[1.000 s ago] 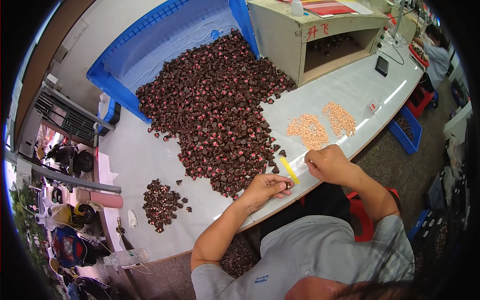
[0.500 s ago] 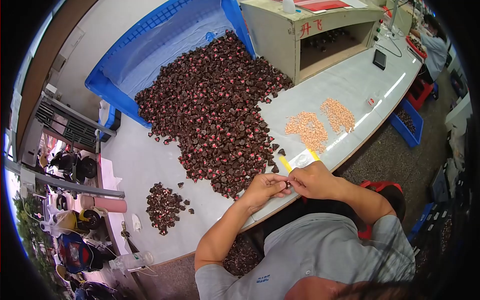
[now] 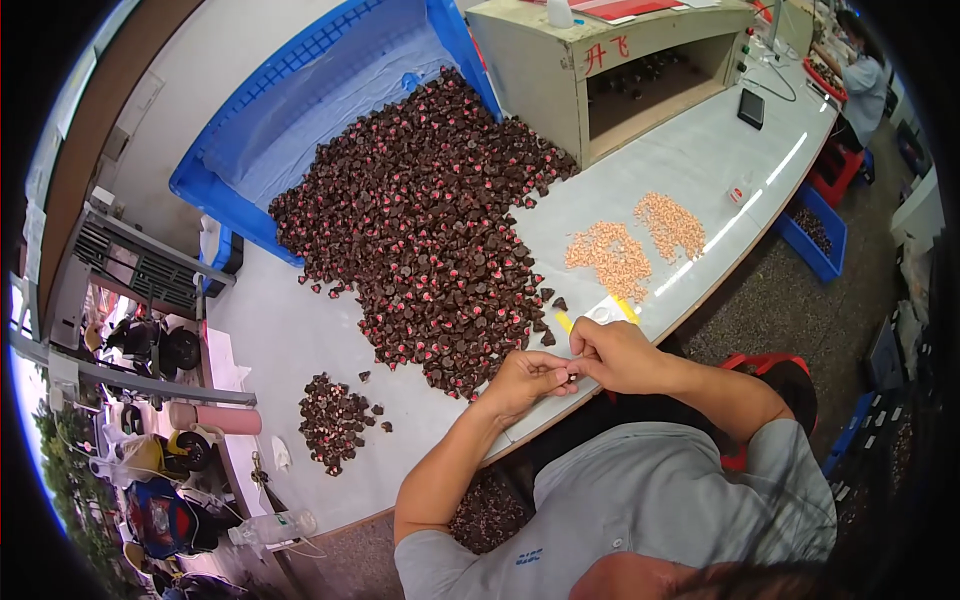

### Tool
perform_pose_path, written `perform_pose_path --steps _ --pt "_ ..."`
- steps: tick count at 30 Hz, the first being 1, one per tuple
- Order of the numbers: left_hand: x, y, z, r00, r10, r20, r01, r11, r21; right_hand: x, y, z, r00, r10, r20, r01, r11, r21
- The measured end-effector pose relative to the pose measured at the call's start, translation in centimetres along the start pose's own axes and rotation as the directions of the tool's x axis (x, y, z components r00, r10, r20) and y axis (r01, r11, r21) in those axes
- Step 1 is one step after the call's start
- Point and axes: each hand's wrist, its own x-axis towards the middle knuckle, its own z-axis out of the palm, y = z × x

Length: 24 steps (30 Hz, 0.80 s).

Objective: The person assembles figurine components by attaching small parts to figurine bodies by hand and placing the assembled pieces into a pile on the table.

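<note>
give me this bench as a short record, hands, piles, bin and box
left hand: pinches a small dark part
right hand: fingertips at that part, hold unclear
big pile: dark parts, many marked pink-red, reaching into blue bin
small pile: dark parts, left of left hand
beige bits: two patches beyond right hand
box: open-fronted, right of bin

I note free tabletop point(image 3: 295, 335) between large dark pile point(image 3: 430, 240) and small dark pile point(image 3: 335, 422); blue crate point(image 3: 240, 225) blocks beyond.
</note>
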Motion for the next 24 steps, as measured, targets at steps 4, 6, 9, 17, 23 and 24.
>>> perform_pose_path --steps 4,6,9,17,23,24 --pt "-0.4 1.2 0.4 0.999 0.024 -0.03 -0.024 1.0 0.012 0.0 1.7 -0.3 0.968 0.166 -0.187 -0.059 0.878 0.475" --pt "-1.7 2.3 0.6 0.993 0.042 -0.107 -0.038 0.998 0.04 0.2 2.1 -1.7 0.916 0.217 -0.337 -0.03 0.875 0.484" --pt "-4.1 4.8 -0.2 0.954 0.188 -0.232 -0.117 0.95 0.29 -0.6 3.4 -3.4 0.876 0.245 -0.415 -0.041 0.896 0.443" --pt "-14.6 6.0 -10.2 0.348 0.765 -0.542 0.794 0.067 0.604 -2.2 5.0 -5.7 0.834 0.226 -0.503 -0.047 0.938 0.344" --pt "-15.6 5.2 -12.9 0.382 0.795 -0.472 0.779 -0.002 0.627 -2.1 5.2 -5.2 0.854 0.198 -0.482 -0.029 0.941 0.336" --pt "-15.2 5.4 -13.1 0.379 0.795 -0.474 0.781 -0.001 0.624 -1.9 5.2 -5.1 0.852 0.195 -0.486 -0.027 0.943 0.332"
